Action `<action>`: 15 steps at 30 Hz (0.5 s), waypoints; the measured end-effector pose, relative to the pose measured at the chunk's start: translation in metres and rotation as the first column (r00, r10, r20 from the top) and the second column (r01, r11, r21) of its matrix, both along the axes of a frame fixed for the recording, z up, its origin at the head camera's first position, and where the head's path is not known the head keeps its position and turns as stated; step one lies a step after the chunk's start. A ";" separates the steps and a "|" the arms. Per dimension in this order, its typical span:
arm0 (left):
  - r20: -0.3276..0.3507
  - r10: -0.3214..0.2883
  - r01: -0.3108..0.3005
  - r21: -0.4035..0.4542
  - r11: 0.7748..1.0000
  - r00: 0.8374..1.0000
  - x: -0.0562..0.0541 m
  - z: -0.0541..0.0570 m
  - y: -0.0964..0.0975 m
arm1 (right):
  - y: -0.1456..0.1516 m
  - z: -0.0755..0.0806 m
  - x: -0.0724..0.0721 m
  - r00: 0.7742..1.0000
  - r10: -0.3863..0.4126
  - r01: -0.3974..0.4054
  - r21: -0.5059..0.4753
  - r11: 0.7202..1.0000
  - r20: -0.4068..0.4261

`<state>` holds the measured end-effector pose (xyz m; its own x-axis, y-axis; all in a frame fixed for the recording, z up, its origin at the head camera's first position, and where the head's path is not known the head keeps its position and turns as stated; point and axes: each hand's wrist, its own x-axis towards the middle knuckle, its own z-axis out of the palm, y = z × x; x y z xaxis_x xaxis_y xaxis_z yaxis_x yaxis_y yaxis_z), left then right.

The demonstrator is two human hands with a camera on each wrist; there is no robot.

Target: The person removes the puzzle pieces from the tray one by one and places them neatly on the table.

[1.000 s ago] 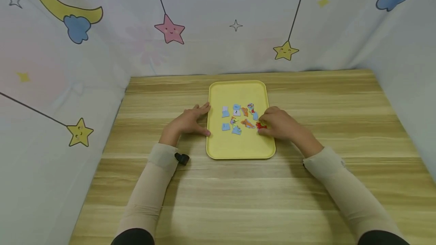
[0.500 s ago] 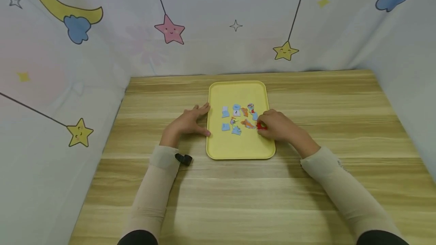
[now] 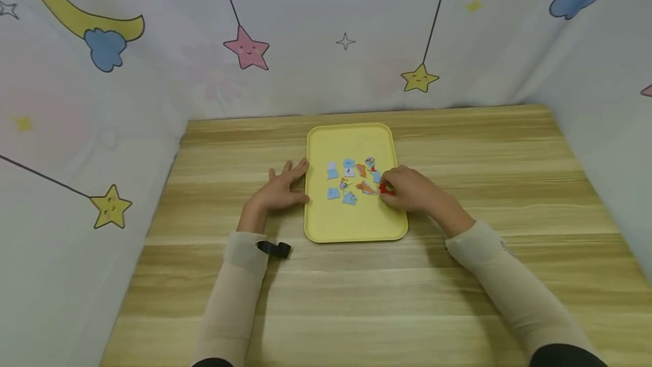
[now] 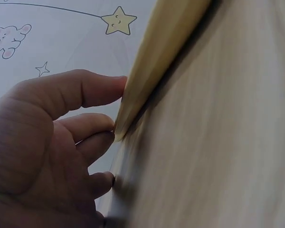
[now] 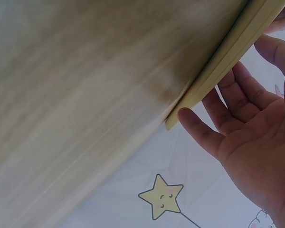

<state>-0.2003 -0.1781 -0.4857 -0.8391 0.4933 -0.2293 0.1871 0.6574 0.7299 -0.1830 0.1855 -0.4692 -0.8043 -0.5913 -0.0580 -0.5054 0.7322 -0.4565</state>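
Head view: right grip (image 3: 415, 190) pinching red cutout (image 3: 384, 189) on right side of yellow tray (image 3: 351, 226); left grip (image 3: 277, 192) spread, touching tray's left side. Risk: sideways drag could nudge lower orange cutout (image 3: 365, 188); uneven push could shift tray.

Head view: diffuse, moderate light; soft shadows on the table (image 3: 351, 299) beside both sleeves (image 3: 514, 282); fine detail on the printed pieces (image 3: 365, 187) unresolved. Wrist views: dimmer; a dark shadow borders the tray (image 4: 154, 52); wood grain blurred, at right (left wrist) and upper left (right wrist).
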 end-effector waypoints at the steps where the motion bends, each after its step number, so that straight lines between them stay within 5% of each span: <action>1: 0.000 0.007 -0.007 -0.001 1.000 1.000 0.001 -0.001 0.000 | 0.000 0.000 0.000 1.000 -0.003 0.003 -0.002 1.000 0.005; 15: -0.002 0.050 -0.050 0.073 0.996 0.999 0.004 -0.011 0.002 | 0.036 0.011 -0.017 0.982 -0.186 0.186 -0.022 0.982 -0.016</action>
